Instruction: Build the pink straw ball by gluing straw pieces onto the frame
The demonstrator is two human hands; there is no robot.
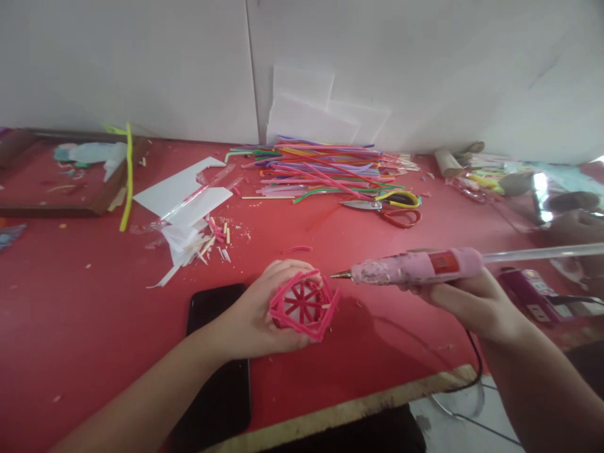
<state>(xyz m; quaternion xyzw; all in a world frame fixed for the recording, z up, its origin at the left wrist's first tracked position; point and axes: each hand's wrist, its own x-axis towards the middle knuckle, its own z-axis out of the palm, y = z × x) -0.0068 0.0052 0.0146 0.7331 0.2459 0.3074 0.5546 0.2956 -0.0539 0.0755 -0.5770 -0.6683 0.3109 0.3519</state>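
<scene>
My left hand [252,314] is closed around a small pink frame [330,308] built of fuzzy pipe-cleaner lengths, with a many-sided rim and spokes across the inside. The palm side of its grip is hidden. In my right hand [476,302] is a pink hot glue gun [406,267], a clear glue stick [542,253] sticking out of its back. Its metal nozzle points left, a short way from the frame's upper right edge and apart from it. A loose pink pipe-cleaner piece [297,249] lies just beyond my left hand.
A black phone [221,390] lies beneath my left wrist. Scissors [372,206] and a pile of coloured pipe cleaners [325,170] lie farther back. Paper scraps [184,195] and a brown tray [85,207] are at left. A purple power strip [528,292] and another person's hand [578,226] are at right.
</scene>
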